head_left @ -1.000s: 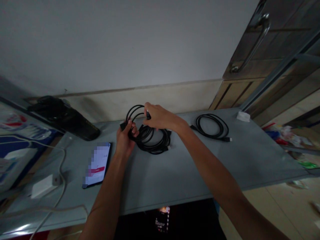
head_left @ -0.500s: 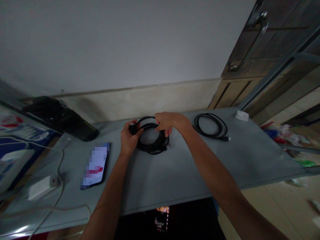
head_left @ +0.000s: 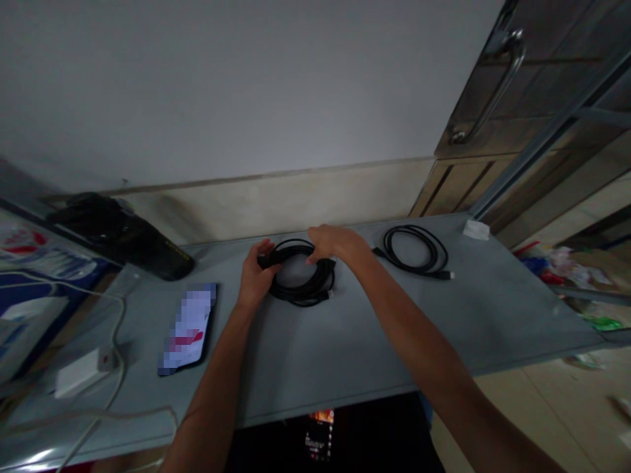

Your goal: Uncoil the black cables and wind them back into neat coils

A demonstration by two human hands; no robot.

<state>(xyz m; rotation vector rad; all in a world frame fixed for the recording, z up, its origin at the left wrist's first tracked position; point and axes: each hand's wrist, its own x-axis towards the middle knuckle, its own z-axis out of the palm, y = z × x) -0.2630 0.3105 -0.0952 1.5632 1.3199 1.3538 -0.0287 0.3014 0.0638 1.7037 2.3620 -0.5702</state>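
A black cable (head_left: 302, 289) lies coiled in a thick ring on the grey table, a plug with a light metal tip at its lower right. My left hand (head_left: 256, 274) grips the left side of the coil, thumb inside the ring and fingers outside. On the upper right side, my right hand (head_left: 324, 244) is closed on the coil, its thumb reaching inside; some of its fingers are hidden behind the hand. A second black cable (head_left: 434, 264), looped more loosely, rests farther right, touched by neither hand.
A phone (head_left: 190, 328) with a blurred screen lies left of my left forearm. Behind it a black bottle-like object (head_left: 158, 249) leans over the table's back left. A white adapter (head_left: 83, 372) and pale cord sit at left. A small white item (head_left: 476, 229) is at the far right corner.
The top strands of the coil have come down closer to the ring. My right hand has shifted slightly down, and its fingers below the palm are now less visible. My left hand stays on the coil.
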